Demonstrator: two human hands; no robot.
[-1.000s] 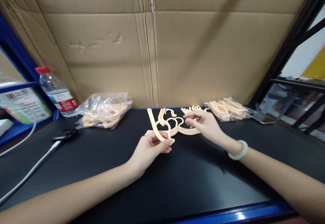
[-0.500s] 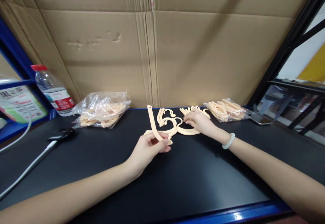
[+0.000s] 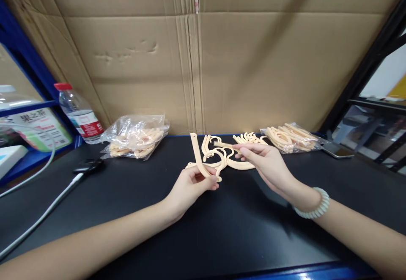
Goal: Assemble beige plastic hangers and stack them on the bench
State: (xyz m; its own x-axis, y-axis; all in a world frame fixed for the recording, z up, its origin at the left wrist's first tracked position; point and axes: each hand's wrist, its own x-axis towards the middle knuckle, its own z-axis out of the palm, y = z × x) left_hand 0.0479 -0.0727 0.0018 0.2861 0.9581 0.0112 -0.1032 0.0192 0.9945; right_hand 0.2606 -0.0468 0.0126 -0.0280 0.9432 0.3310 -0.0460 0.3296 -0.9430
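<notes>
My left hand (image 3: 195, 189) is closed on a cream plastic hanger arm (image 3: 197, 153), whose holed end points up. A curved hanger hook (image 3: 218, 157) rises from the same fingers; whether it is joined to the arm I cannot tell. In a pinch, my right hand (image 3: 269, 163) carries another hanger arm (image 3: 226, 145), held level and pointing left, slightly blurred. Behind the hands lie loose hanger hooks (image 3: 211, 142) and a row of several hanger arms (image 3: 249, 138). An assembled-looking hanger (image 3: 242, 165) rests on the black table, partly hidden by both hands.
Clear bags of hanger parts stand left (image 3: 136, 138) and right (image 3: 290, 137). A phone (image 3: 338, 149) lies beside the right bag. At left are a water bottle (image 3: 84, 119) and a black device (image 3: 87, 166) with a white cable. A cardboard wall (image 3: 253, 68) closes the back.
My right hand has come back from the row of hanger arms with one in its fingers, turning toward my left hand. My left hand keeps its hold. The view has shifted slightly.
</notes>
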